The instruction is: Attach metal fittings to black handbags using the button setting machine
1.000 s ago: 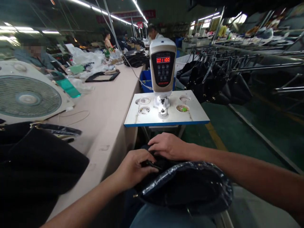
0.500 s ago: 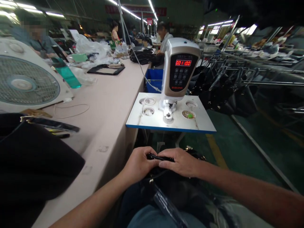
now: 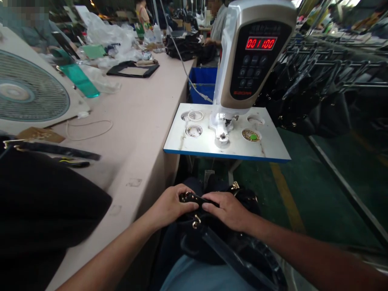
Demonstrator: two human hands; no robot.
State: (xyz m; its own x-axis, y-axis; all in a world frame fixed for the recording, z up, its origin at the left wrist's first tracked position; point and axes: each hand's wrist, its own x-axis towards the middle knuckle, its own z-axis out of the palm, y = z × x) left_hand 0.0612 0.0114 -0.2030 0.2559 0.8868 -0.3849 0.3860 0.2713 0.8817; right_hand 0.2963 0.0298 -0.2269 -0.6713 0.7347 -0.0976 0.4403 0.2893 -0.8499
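Note:
A black handbag [image 3: 209, 238] with gold fittings lies on my lap. My left hand [image 3: 174, 204] is closed on its dark upper edge, thumb on top, beside a gold ring and small studs. From the other side my right hand [image 3: 227, 208] pinches the same edge, its thumb near my left thumb. A plastic-wrapped strap [image 3: 230, 254] hangs from a gold clasp [image 3: 197, 221] toward me. Just beyond my hands stands a snap-fastening machine [image 3: 257, 56] with a red lit display. Its white worktop [image 3: 200, 143] has round cups, one holding gold studs [image 3: 250, 135].
On the long table [image 3: 142, 109] at left are a fan [image 3: 33, 85], a teal bottle [image 3: 80, 81], a cord loop [image 3: 91, 137] and another black bag [image 3: 39, 198]. A blue bin [image 3: 203, 83] stands behind the machine. Racks of black bags [image 3: 306, 101] line the right. Co-workers sit farther back.
The view has tilted down and come closer to the machine. My hands still hold the bag's edge, which has turned so that its gold ring and studs show.

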